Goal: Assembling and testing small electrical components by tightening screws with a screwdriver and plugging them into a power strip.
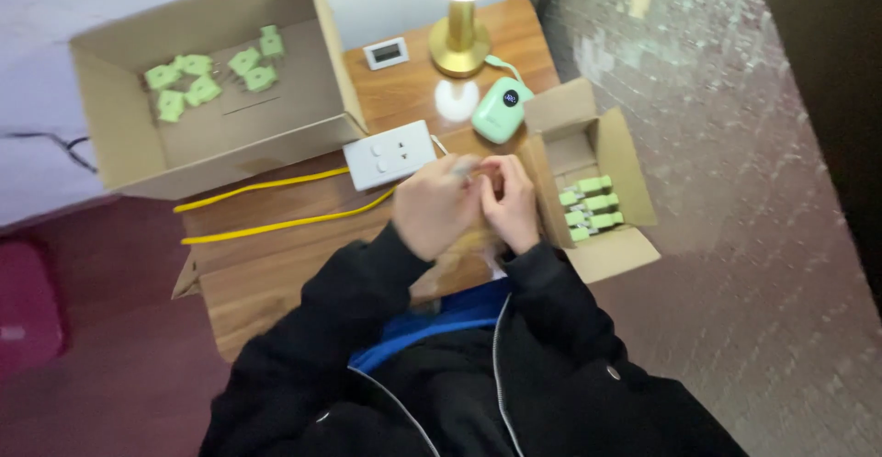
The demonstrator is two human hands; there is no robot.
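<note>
You are holding both hands together above the near edge of the brown wooden table [276,273], black sleeves bent in at the elbows. Your left hand [439,209] is curling its fingers and pinching a small blurred grey piece [462,167]; what it is cannot be told. Your right hand [508,202] is pressing against the left, fingers curled in; its grip cannot be told. Just right of your right hand the small open cardboard box [634,191] is holding rows of green parts [590,207]. The white wall-socket plate [390,155] is lying just beyond your left hand, yellow cable [276,225] trailing left. The large open cardboard box [119,154] with scattered green pieces [209,76] is sitting well apart at far left. Bare tabletop is showing left of your hands.
</note>
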